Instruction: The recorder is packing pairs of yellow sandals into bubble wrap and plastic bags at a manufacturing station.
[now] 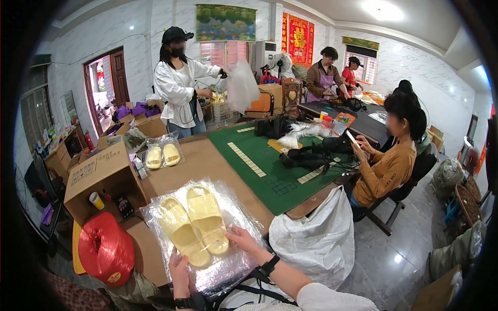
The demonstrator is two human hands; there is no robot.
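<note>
A pair of pale yellow slippers (189, 220) lies inside a clear plastic bag (161, 243), tilted over the near edge of the brown table. My left hand (180, 270) grips the bag's lower left edge, its fingers partly hidden by the plastic. On the right side, my right hand (243, 241) pinches the bag close to the heel of one slipper. More shiny clear plastic (215, 272) spreads beneath and below the slippers; whether it belongs to the same bag I cannot tell. Farther up the table lies another bagged pair of yellow slippers (163, 155).
An open cardboard box (101, 171) and a red roll of plastic twine (106, 249) stand at the left. A white woven sack (316, 238) is at my right. Black items (316, 155) lie on the green mat (244, 155). Several people work or sit around the tables.
</note>
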